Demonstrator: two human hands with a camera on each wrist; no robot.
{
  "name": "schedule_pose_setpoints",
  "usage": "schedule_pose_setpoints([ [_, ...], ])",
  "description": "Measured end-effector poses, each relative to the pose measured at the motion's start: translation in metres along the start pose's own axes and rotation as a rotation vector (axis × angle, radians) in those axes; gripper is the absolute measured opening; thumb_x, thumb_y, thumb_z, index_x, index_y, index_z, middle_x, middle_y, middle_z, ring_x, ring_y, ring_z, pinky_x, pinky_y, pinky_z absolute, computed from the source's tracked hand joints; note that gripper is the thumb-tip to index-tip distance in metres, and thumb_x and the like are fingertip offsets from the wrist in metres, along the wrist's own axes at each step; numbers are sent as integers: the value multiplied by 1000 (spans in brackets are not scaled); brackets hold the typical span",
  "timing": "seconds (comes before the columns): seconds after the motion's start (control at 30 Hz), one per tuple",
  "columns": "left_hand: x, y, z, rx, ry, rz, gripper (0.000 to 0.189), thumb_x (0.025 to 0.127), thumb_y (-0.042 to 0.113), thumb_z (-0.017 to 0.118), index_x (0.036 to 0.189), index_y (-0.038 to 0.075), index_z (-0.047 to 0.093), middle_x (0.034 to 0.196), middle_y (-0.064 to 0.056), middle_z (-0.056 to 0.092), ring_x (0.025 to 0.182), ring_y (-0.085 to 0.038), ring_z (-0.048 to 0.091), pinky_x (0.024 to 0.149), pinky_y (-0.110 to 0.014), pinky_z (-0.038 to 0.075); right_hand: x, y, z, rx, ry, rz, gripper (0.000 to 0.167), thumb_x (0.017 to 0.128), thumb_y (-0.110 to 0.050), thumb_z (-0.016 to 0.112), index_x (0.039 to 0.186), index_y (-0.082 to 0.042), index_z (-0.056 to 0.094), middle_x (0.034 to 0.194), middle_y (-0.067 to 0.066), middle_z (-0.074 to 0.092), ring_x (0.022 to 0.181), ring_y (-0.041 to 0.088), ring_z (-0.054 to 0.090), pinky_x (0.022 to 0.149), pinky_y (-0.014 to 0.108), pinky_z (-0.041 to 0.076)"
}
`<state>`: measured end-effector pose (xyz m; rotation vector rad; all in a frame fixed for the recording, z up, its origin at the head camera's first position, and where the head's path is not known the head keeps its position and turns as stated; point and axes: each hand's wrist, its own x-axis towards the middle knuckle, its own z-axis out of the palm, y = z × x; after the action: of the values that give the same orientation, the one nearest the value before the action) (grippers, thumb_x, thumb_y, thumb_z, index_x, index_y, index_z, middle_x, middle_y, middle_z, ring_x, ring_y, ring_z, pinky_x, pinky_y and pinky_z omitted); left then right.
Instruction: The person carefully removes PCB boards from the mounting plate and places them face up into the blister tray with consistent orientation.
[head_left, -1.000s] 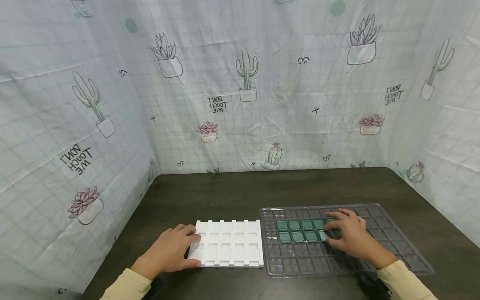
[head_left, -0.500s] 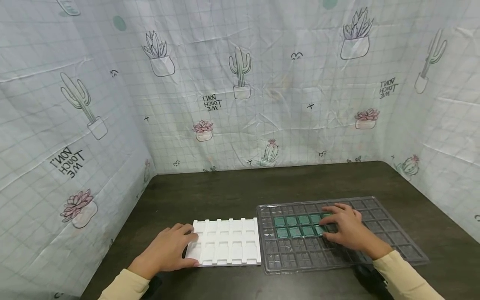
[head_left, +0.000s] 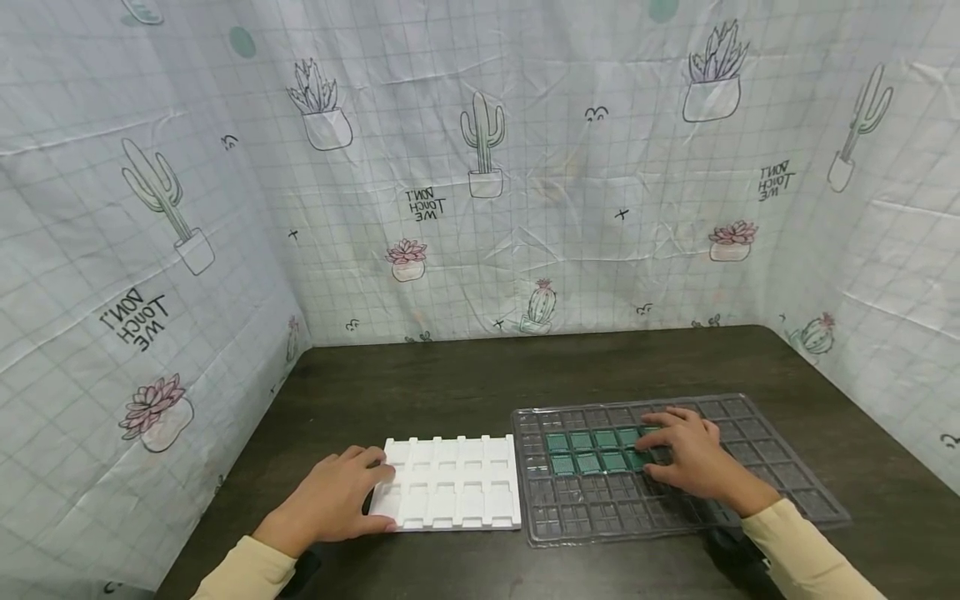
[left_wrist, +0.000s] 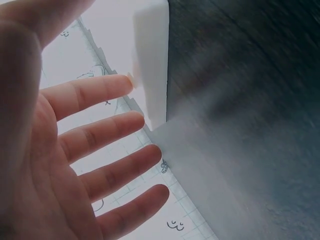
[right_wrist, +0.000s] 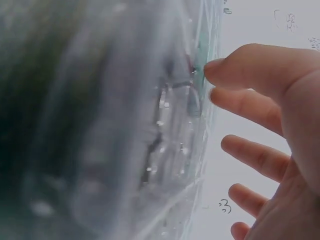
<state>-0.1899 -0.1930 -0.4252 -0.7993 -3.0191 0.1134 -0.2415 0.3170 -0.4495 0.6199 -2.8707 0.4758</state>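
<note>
On the dark table, a white moulded tray [head_left: 457, 482] with two rows of recesses lies left of the middle. My left hand [head_left: 335, 498] rests at its left edge, thumb by the near corner and index fingertip touching the side; the left wrist view shows straight, spread fingers [left_wrist: 110, 132]. To the right, a clear plastic tray [head_left: 592, 525] carries two short rows of green square chips [head_left: 581, 440]. My right hand [head_left: 688, 454] is over it, thumb and index fingertips at the rightmost near-row chip [head_left: 639, 460]. I cannot tell whether they pinch it. The other fingers [right_wrist: 257, 157] are extended.
The two trays lie side by side, edges close together. Several pockets [head_left: 750, 450] of the clear tray show without chips. A cactus-print cloth [head_left: 525, 233] stands behind the table [head_left: 420, 383] and along both sides.
The head view has shifted slightly. Both hands stay nearly in place at their trays. The chip by the right fingertips looks darker than it did a second ago.
</note>
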Motion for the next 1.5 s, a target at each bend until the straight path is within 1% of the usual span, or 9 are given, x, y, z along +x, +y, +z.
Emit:
schedule_pose_setpoints([
  [0.13,0,0,1,4,-1,-3,67,75,72,66,119,22,67,128,-4,59,114,-26,58,84,-48,53,2,-1,-1,-14,-19,-8,19,73,-23,85,87,-32,75,136,17,57,129,54,33,88,74,23],
  [0.3,1,-2,4,4,2,-3,68,75,73,66,120,22,67,129,-4,59,114,-26,58,84,-49,53,5,-1,-1,-24,-57,10,21,71,-26,86,87,-33,75,138,16,55,129,54,34,88,75,23],
  [0.5,1,-1,2,-4,-1,0,69,75,74,65,121,22,67,128,-3,59,113,-26,59,83,-48,53,9,0,-1,-42,-53,11,21,69,-26,87,82,-34,72,139,17,55,129,55,34,89,76,24],
  [0.73,0,0,3,-15,-9,-3,69,75,72,66,122,21,66,128,-4,59,114,-26,58,84,-49,53,12,-1,-2,-15,-59,10,24,66,-24,89,78,-32,69,139,18,54,132,53,30,90,76,22],
  [1.0,-1,-2,6,-10,0,-13,69,75,72,66,122,22,66,130,-3,59,115,-26,58,84,-48,52,16,-4,-4,8,-61,10,27,65,-21,90,75,-29,66,138,19,55,132,54,30,90,76,20],
  [1.27,-2,-2,5,-22,7,-6,69,75,72,66,122,21,66,129,-4,59,115,-27,58,83,-48,53,19,0,-3,26,-36,-7,29,71,-15,86,67,-31,61,136,18,58,132,54,32,90,76,21],
  [1.4,-2,-2,4,-21,10,-2,68,76,72,66,122,21,66,129,-4,59,114,-26,58,83,-48,53,21,1,-4,27,-41,-13,30,74,-16,84,65,-32,60,135,16,59,132,54,34,90,77,21],
  [1.5,-2,-2,3,-17,13,-3,68,75,72,66,121,21,66,129,-4,59,114,-26,59,82,-48,53,23,0,-6,33,-49,-28,29,75,-17,83,65,-30,60,134,16,60,131,55,34,89,76,22],
])
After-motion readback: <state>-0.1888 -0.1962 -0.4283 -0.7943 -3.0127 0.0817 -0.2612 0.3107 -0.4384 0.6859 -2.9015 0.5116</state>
